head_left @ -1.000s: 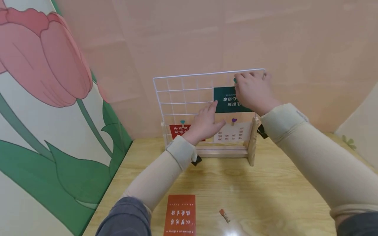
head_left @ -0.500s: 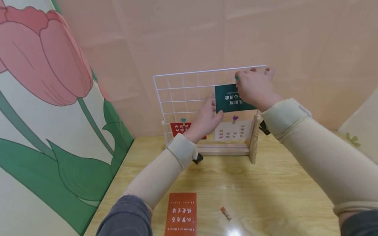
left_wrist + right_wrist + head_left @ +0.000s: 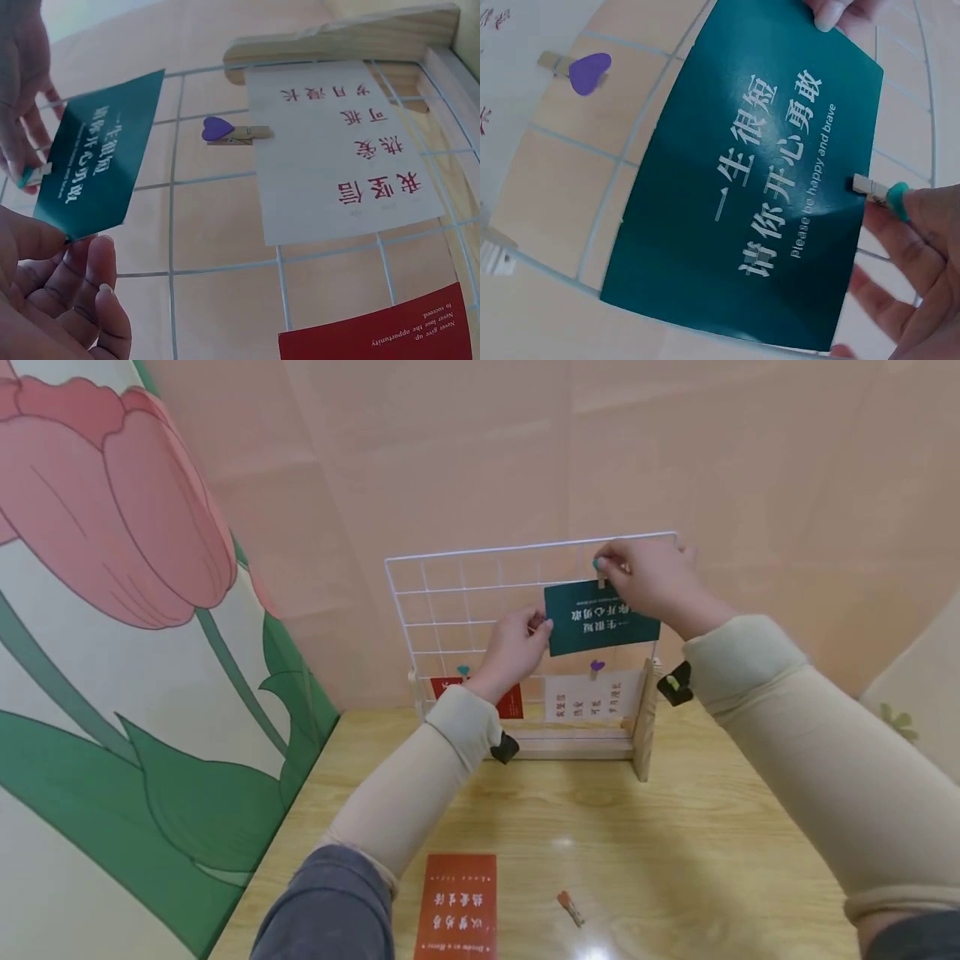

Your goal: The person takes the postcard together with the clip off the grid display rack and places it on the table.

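Pinched: green card point(image 3: 742, 176) in your left hand point(image 3: 513, 647), teal clip point(image 3: 881, 191) in your right hand point(image 3: 654, 578); uneven tug could slip card loose.

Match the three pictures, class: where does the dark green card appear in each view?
Head: the dark green card is right of centre, slightly above mid-height.
Left wrist: at the left side, around mid-height.
Right wrist: large across the middle, reaching the top edge.
Shared landmark: the purple heart clip, below the card in head, right of it in left wrist, left in right wrist.

"Happy and brave" on green card point(image 3: 742, 180)
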Demonstrator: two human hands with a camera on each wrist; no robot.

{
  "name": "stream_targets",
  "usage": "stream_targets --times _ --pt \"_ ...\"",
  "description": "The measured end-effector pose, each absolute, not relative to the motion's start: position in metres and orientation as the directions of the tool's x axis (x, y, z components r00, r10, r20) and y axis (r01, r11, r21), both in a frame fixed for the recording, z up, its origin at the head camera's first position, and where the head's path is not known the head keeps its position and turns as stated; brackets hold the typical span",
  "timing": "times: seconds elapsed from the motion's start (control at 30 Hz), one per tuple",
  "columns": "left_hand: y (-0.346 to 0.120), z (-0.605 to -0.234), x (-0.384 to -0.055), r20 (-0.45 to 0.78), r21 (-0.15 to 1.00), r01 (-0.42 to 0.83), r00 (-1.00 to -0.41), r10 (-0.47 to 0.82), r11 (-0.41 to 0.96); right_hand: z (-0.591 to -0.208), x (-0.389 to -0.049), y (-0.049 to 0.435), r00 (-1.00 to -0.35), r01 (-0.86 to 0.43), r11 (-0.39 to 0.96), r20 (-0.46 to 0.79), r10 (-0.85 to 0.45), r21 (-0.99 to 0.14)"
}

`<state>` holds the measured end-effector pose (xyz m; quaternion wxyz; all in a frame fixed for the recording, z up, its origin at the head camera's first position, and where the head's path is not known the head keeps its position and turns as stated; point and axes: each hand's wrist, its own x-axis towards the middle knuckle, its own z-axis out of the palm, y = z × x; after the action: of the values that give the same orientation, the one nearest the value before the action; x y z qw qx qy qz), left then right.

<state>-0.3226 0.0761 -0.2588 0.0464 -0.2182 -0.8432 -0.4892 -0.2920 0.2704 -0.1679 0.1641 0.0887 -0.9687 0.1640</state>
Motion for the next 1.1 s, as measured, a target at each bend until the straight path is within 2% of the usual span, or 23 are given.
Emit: stream_targets --times 0.23,0.43,0.63,0.77,0.9,1.1 --pt "0.067 -0.262 -0.323 0.294 0.827 0.402 -0.906 0.305 0.393 -0.182 -0.296 0.270 -0.867 -0.343 0.877 0.473 -0.157 -0.338" --pt "0.060 -0.266 -0.325 0.292 0.843 0.394 -0.907 0.303 0.367 -0.199 -0.300 0.268 -0.800 -0.415 0.825 0.585 -0.132 -0.383" --pt "0.059 -0.271 -0.328 0.320 0.837 0.419 -0.897 0.305 0.352 -0.206 -0.304 0.270 -0.796 -0.402 0.765 0.605 -0.021 -0.503" --pt "0.055 -0.274 -0.329 0.311 0.840 0.412 -0.898 0.311 0.353 -0.205 -0.304 0.270 -0.823 -0.359 0.751 0.568 0.025 -0.553" --pt "0.049 -0.278 -0.329 0.328 0.834 0.435 -0.886 0.329 0.341 -0.202 -0.303 0.271 -0.841 -0.323 0.764 0.540 0.040 -0.559" --pt "0.040 -0.289 -0.326 0.330 0.825 0.451 -0.873 0.360 0.339 -0.209 -0.300 0.277 -0.832 -0.329 0.772 0.553 0.035 -0.544"
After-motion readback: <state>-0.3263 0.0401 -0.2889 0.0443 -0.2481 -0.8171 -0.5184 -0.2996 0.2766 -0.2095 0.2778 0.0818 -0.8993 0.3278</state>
